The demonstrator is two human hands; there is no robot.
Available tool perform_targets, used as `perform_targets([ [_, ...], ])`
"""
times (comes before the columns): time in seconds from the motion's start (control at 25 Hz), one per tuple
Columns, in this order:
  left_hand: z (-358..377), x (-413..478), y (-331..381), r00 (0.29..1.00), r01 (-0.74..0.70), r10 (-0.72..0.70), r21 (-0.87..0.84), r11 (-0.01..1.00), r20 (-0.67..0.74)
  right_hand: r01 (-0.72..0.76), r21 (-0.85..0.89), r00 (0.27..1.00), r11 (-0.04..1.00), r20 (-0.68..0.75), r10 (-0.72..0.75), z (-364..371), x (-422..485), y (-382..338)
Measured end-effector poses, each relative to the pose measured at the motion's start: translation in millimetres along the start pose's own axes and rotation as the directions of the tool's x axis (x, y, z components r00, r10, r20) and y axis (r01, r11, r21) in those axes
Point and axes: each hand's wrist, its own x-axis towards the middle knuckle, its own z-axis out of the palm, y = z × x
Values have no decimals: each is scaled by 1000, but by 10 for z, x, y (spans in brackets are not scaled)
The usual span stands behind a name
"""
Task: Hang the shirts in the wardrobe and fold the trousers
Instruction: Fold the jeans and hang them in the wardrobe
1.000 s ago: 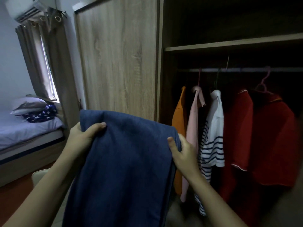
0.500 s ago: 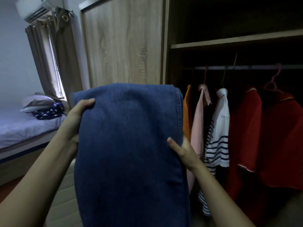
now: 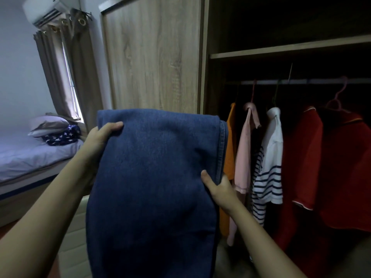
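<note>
Mid-frame, left hand (image 3: 100, 135) and right hand (image 3: 218, 189) grasp folded blue jeans (image 3: 154, 177); fingers behind seemingly curled.

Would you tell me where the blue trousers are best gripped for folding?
Probably the blue trousers by both side edges just below the top fold, from either side: they hang flat there. The left hand holds high, the right hand lower.

Head-worn wide view, forward and slightly down, close before the wardrobe (image 3: 152, 57)
</note>
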Motion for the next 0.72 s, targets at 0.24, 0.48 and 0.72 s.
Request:
perform_targets([
  [0.24, 49, 215, 182, 996, -65, 48, 241, 968, 73, 20, 101, 991, 995, -134, -6, 122, 146, -364],
  [0.48, -207, -322, -650, 806, 470, -202, -394, 790, 557, 4, 74, 970, 997, -241, 14, -136, 357, -465],
  [0.72, 105, -404, -997, 861, 499, -469, -147, 854, 197, -281, 249, 957, 927, 149, 250, -487, 192, -120],
])
